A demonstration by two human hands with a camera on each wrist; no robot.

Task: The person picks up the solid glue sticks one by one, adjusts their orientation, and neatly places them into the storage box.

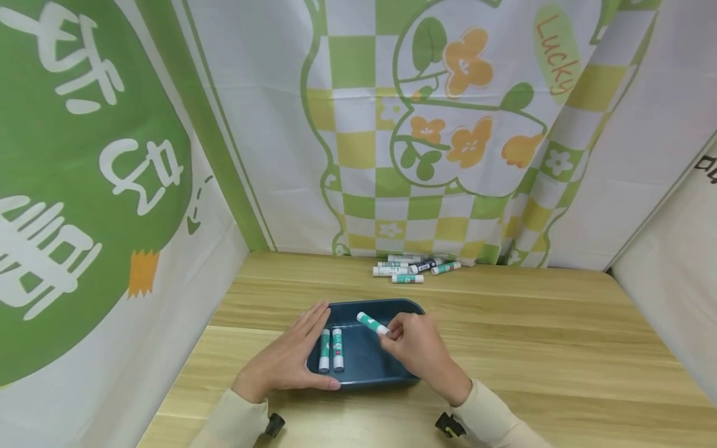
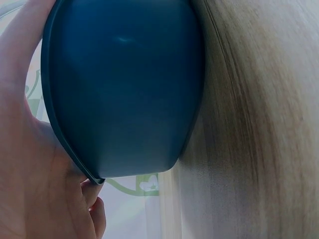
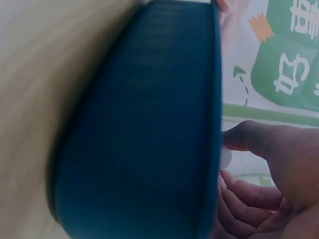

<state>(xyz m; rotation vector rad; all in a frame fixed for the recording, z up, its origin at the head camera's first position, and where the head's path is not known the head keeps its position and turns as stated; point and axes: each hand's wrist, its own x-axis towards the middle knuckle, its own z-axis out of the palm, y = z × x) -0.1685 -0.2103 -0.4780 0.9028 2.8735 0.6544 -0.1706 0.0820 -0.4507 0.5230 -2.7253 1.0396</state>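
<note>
A dark blue tray with raised walls sits on the wooden table. Two white-and-green glue sticks lie side by side at its left end. My left hand rests against that end, fingers extended along the back left corner and thumb on the front rim. In the left wrist view the outer wall of the tray fills the middle, with the hand along its rim. Over the right part of the tray, my right hand pinches the lower end of another glue stick, tilted with its white cap toward the back left.
Several more glue sticks lie in a loose cluster at the back of the table, one with a dark navy label. Right behind them hangs a green-and-white checked cloth. Printed cloth also lines the left and right sides.
</note>
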